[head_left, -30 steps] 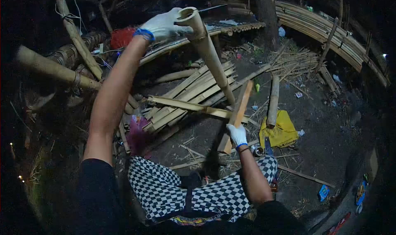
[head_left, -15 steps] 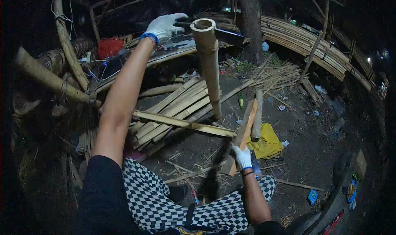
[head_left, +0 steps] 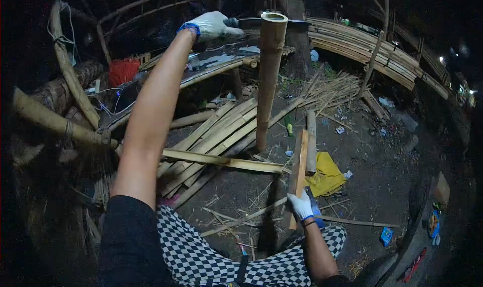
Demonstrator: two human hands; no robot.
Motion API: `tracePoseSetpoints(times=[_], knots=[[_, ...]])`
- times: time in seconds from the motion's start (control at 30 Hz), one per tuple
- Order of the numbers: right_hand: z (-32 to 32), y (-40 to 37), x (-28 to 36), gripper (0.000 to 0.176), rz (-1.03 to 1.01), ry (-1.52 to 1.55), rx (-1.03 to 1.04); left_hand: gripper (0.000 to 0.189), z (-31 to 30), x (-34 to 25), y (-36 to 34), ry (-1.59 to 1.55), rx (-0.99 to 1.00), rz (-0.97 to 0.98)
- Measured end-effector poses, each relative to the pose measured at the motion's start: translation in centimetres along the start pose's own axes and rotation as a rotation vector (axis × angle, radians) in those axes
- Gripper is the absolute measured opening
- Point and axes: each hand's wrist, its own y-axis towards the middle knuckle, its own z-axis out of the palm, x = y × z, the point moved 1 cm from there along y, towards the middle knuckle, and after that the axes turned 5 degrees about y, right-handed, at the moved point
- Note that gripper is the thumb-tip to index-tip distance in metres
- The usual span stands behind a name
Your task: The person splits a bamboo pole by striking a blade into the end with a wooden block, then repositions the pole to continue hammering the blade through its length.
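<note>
In a white glove with a blue cuff, my left hand (head_left: 214, 25) is wrapped round the dark handle of a long blade (head_left: 247, 20). The blade lies level at the top of an upright bamboo pole (head_left: 270, 70), partly hidden behind its open rim. Low on the right, my gloved right hand (head_left: 302, 206) grips a flat wooden block (head_left: 299, 173), held upright and slightly tilted. The pole's lower end meets the ground beside a pile of split bamboo (head_left: 216, 141).
A yellow cloth (head_left: 326, 173) and a short bamboo piece (head_left: 311, 141) lie right of the block. Behind are a tree trunk (head_left: 294, 55), stacked long bamboo strips (head_left: 367, 50), a low platform and a red bag (head_left: 124, 71). Thin sticks litter the ground.
The pole stands more upright and appears further right. My left hand and the blade have shifted right, the blade now level. The wooden block is lower and more upright in my right hand.
</note>
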Motion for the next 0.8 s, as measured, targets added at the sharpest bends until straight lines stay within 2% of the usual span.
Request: tracePoseSetpoints(times=[0.03, 0.07, 0.1, 0.13, 0.17, 0.23, 0.3, 0.37, 0.4, 0.43, 0.5, 0.57, 0.63, 0.7, 0.73, 0.77, 0.8], knots=[[-0.3, -0.3, 0.0, 0.041, -0.097, -0.187, -0.029, 0.064, 0.1, -0.1, 0.4, -0.006, 0.009, 0.005], [-0.7, -0.8, -0.1, 0.041, -0.089, -0.197, -0.034, 0.061, 0.0, 0.0, 0.8, -0.075, 0.017, -0.005], [-1.2, -1.3, 0.1, 0.046, -0.060, -0.347, -0.051, 0.059, -0.1, 0.1, 1.2, -0.144, 0.019, -0.012], [-0.9, -1.5, 2.0, 0.051, -0.031, -0.498, -0.067, 0.048, 1.8, 1.0, 1.3, -0.803, 0.172, -0.084], [-0.9, -1.8, 4.0, 0.051, -0.037, -0.504, -0.079, 0.048, 1.7, 1.0, 1.3, -0.809, 0.165, -0.073], [-0.6, -2.9, 9.2, 0.064, -0.346, -0.547, -0.228, 0.042, 1.6, 1.2, 1.2, -0.782, 0.174, -0.037], [0.2, -3.9, 18.0, 0.062, -0.275, -0.402, -0.169, 0.042, 1.1, 1.4, 1.2, -0.811, 0.163, -0.008], [-0.4, -3.8, 24.1, 0.066, -0.607, -0.432, -0.197, 0.047, -0.8, 1.1, 0.0, -0.367, 0.030, -0.049], [-0.7, -3.7, 27.8, 0.066, -0.601, -0.376, -0.144, 0.053, 0.1, 2.2, 0.7, -0.516, 0.058, -0.021], [-0.8, -3.7, 31.6, 0.066, -0.595, -0.319, -0.089, 0.053, 0.6, 2.9, 1.1, -0.523, 0.059, -0.016], [-0.7, -2.3, 37.9, 0.066, -0.721, -0.296, -0.091, 0.056, 1.0, 4.2, 1.9, -0.156, -0.050, -0.068], [-0.2, -0.6, 44.1, 0.067, -0.976, -0.294, -0.091, 0.058, 1.1, 4.7, 1.4, -0.138, -0.019, -0.065], [0.8, 0.7, 50.0, 0.068, -1.551, -0.537, -0.269, 0.058, 1.1, 4.9, 0.2, -0.180, -0.037, -0.125], [-0.4, 2.5, 55.4, 0.048, -2.025, -1.293, -0.700, 0.058, 1.6, 5.7, 0.7, -0.133, -0.044, -0.097], [1.9, -0.7, 57.0, 0.064, -1.739, -0.712, -0.362, 0.059, 1.6, 5.7, 0.5, -0.122, -0.068, -0.079], [4.8, -3.2, 57.6, 0.082, -1.365, -0.178, -0.057, 0.060, 1.7, 5.6, 0.4, -0.111, -0.091, -0.062], [5.7, -2.3, 58.4, 0.084, -1.387, -0.046, 0.101, 0.061, 1.9, 5.5, 0.2, -0.143, -0.116, -0.042]])
